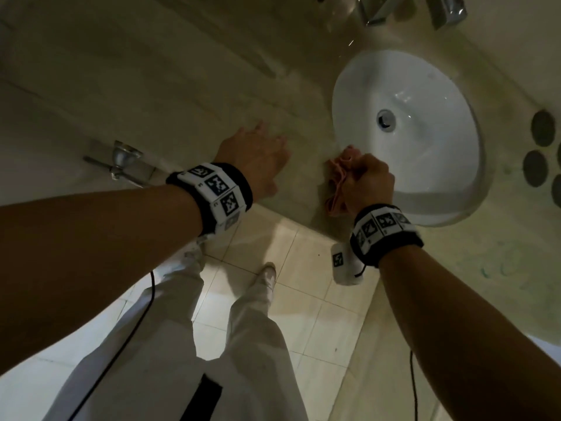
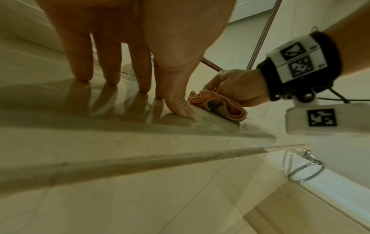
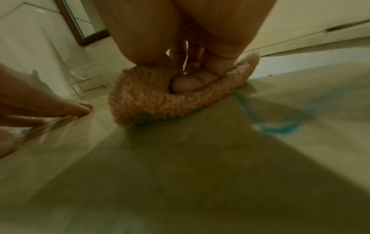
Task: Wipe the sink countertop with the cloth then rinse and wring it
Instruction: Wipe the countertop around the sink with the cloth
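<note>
Nearest to me, my right hand (image 1: 368,180) is bunching the pink cloth (image 1: 340,180) in a curled fist, fingers wrapped into its folds, and pressing it down on the countertop (image 1: 182,95) at the front edge, just left of the sink (image 1: 406,129). The cloth is looking thick and nubbly in the right wrist view — a looped, towel-like weave, folded over on itself. Just beside it my left hand (image 1: 258,153) is lying flat with straight, spread fingers (image 2: 82,63), tips and thumb touching the stone and holding nothing; I am judging it a brace.

I am reading this as the wiping step, only part done: blue-green streaks (image 1: 498,262) are showing on the counter to the right of the basin, so that stretch is looking unwiped. The cloth is not at the basin, and no water is running that I can see, so rinsing and wringing are both left.

The counter is glossy, pale, veined stone, mirroring my fingers. Beyond it the sink is smooth white and oval with a metal drain (image 1: 386,119); farthest off, the chrome tap (image 1: 376,13) is catching light.
</note>
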